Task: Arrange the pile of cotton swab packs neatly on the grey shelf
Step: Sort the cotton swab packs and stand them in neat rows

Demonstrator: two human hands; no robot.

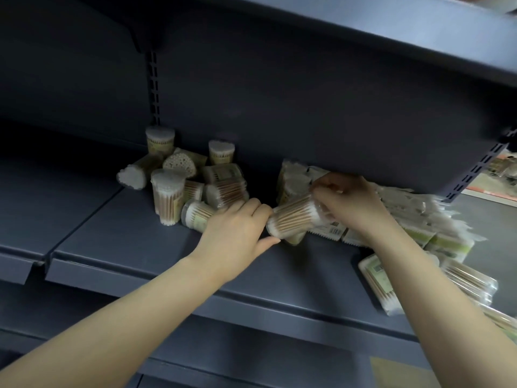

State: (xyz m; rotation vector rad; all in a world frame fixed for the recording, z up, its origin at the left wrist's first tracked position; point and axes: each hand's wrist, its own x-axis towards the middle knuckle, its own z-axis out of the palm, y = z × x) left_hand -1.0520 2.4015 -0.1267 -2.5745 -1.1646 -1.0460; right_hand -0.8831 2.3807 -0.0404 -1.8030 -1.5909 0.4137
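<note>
The grey shelf (117, 247) carries all stock beneath an upper shelf (363, 37). A heap of flat bagged swab packs (414, 219) lies at the right, partly blurred. A cluster of cylindrical swab packs (181, 180) sits left of centre; some stand upright, others lie on their sides. Between the two groups, one tilted cylindrical pack (293, 219) rests low over the shelf. The left hand (237, 231) touches its lower end, fingers relaxed and extended. The right hand (349, 203) grips its upper end with curled fingers.
</note>
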